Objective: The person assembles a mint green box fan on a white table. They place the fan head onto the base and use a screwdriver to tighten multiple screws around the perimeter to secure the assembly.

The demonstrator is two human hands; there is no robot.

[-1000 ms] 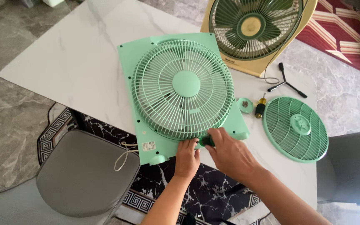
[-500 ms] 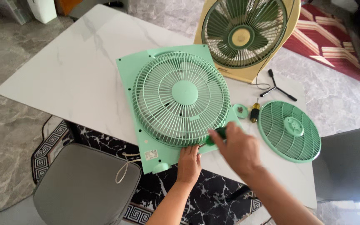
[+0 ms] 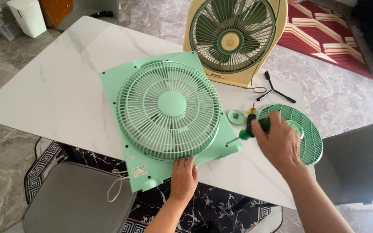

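The green fan (image 3: 169, 116) lies flat in the middle of the frame on the white table (image 3: 57, 95). The left hand (image 3: 183, 177) rests open on its near edge, and the right hand (image 3: 277, 142) grips a green screwdriver (image 3: 250, 129) at the right. The fan hangs over the table edge, so it could tip off if the left hand lets go.

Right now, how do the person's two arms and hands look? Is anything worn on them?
Both forearms are bare: no sleeve shows within the frame. The left hand and the right hand wear no gloves, and no watch, bracelet or ring is visible. The fingernails look short and unpainted, as far as the picture lets me tell.
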